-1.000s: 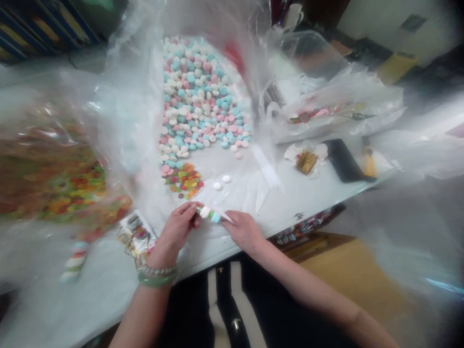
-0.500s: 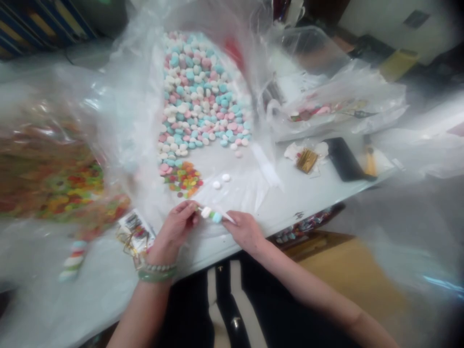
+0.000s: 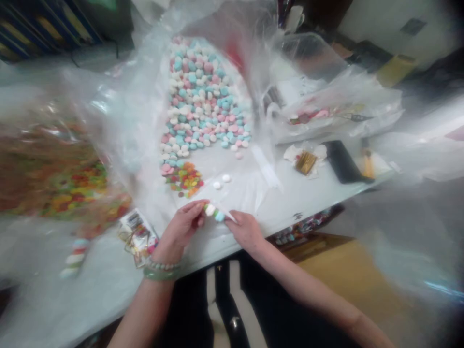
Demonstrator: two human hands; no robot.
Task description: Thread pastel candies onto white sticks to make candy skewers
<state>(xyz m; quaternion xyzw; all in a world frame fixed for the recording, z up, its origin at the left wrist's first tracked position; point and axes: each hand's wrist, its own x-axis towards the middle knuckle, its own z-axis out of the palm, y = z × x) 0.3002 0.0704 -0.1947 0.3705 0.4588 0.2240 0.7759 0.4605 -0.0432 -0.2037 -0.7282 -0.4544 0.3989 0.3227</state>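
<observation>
Between my hands is a candy skewer, with white and pale blue marshmallow pieces and green gummy pieces lined up on it. My right hand is closed around its near end, and a thin white strip runs along it from those fingers. My left hand pinches a small orange gummy candy at the skewer's far tip. Two white marshmallows lie just beyond. A small heap of colourful gummies sits in front of a large spread of pink, white and blue marshmallows on clear plastic.
To the left lie a big plastic bag of gummies and a finished-looking candy stick. Gold twist ties, a dark phone-like object and a yellow cutter lie right. An open drawer sits below the table edge.
My left hand has shifted slightly right toward the skewer's tip, with an orange candy now showing at its fingertips. My right hand keeps its hold. The view has moved a little.
</observation>
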